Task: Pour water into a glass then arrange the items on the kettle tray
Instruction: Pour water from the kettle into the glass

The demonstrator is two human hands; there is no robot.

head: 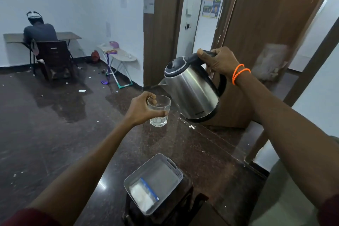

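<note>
My left hand (141, 110) grips a clear glass (159, 113) in the air, with a little water at its bottom. My right hand (218, 61) holds the black handle of a steel kettle (192, 90), tilted left with its spout just above and beside the glass rim. No stream of water is visible. Below, near me, a grey plastic tray (174, 167) sits on a dark stool and holds a clear zip bag (145, 195) with white contents.
A dark stone floor lies under my arms. A brown wooden door (260, 24) stands open behind the kettle. At the back left a person (39, 31) sits at a desk, and an ironing board (119, 55) stands by the wall.
</note>
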